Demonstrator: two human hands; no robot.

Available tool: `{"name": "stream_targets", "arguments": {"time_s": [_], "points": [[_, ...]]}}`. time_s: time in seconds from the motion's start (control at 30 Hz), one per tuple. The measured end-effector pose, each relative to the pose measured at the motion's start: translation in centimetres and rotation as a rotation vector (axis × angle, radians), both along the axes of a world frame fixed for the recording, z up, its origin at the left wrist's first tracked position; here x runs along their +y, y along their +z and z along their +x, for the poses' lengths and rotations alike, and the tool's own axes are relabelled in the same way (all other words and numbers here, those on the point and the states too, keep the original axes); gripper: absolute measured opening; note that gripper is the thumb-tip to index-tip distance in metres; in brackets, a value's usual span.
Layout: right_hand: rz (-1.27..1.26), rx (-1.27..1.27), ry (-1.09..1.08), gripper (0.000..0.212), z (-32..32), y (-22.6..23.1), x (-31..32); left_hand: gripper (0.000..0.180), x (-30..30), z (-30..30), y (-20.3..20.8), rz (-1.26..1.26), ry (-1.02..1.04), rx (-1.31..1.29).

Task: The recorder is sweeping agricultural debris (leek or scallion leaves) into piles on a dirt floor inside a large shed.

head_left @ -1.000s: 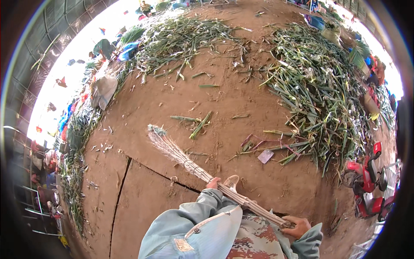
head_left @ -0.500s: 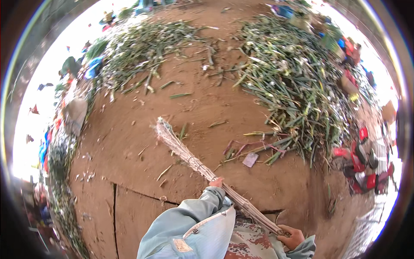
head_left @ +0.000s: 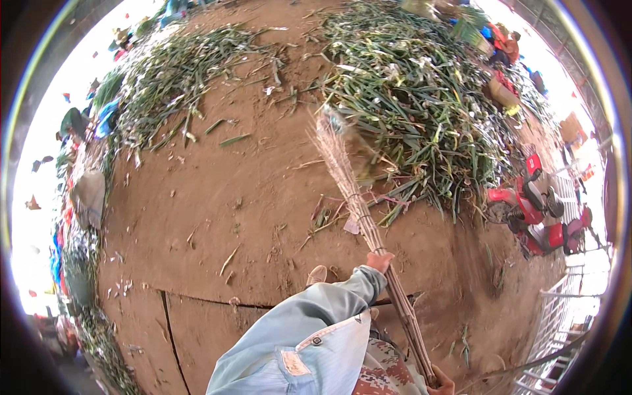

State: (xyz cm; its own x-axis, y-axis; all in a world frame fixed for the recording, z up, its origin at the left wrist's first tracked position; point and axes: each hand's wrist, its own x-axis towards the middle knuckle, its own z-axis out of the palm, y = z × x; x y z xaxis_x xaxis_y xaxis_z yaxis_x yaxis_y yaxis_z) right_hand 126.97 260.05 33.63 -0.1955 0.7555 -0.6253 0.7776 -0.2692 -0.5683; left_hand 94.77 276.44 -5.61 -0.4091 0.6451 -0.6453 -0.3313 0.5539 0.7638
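Observation:
A long broom of bundled thin sticks (head_left: 359, 209) slants up from the lower right toward the middle of the view. My left hand (head_left: 380, 261) is closed round its shaft about halfway along, and my right hand (head_left: 442, 383) grips the butt end, partly cut off by the lower edge. The splayed, slightly blurred broom tip reaches the near left border of a large heap of green leafy stalks (head_left: 421, 112). Behind the shaft lie a flat pale scrap (head_left: 351, 226) and some pinkish strips. Loose leaf bits are scattered over the brown dirt floor (head_left: 197, 224).
A second heap of green stalks (head_left: 178, 72) lies at the far left. Red and black machinery (head_left: 536, 214) stands at the right, above a white metal rack (head_left: 556, 316). A seated person in orange (head_left: 507, 45) is at the far right. Dark cracks cross the floor nearby.
The broom tip has swung right and farther away, from bare dirt to the right heap's edge. Both my hands keep their grip. The view has shifted, and a shoe tip now shows.

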Motion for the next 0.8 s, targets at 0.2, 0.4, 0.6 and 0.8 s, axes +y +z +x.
{"name": "stream_targets", "arguments": {"time_s": [0.2, 0.4, 0.6, 0.8], "points": [[0.512, -0.267, 0.945, 0.070, 13.5, -5.2, 1.2, 0.051, -6.4, 5.6, 7.5, -0.120, 0.317, 0.010], [-0.287, 0.011, 0.505, 0.063, 19.0, -6.6, 5.1, 0.049, -21.3, 10.8, 4.5, -0.197, 0.531, 0.105], [-0.282, 0.127, 0.673, 0.059, 15.7, -6.1, 5.0, 0.050, -38.8, 10.8, 1.0, -0.541, -0.040, 0.619], [-0.250, 0.176, 0.662, 0.055, 14.2, -5.3, 4.5, 0.036, -41.5, 10.7, 1.2, -0.549, -0.009, 0.381]]}}
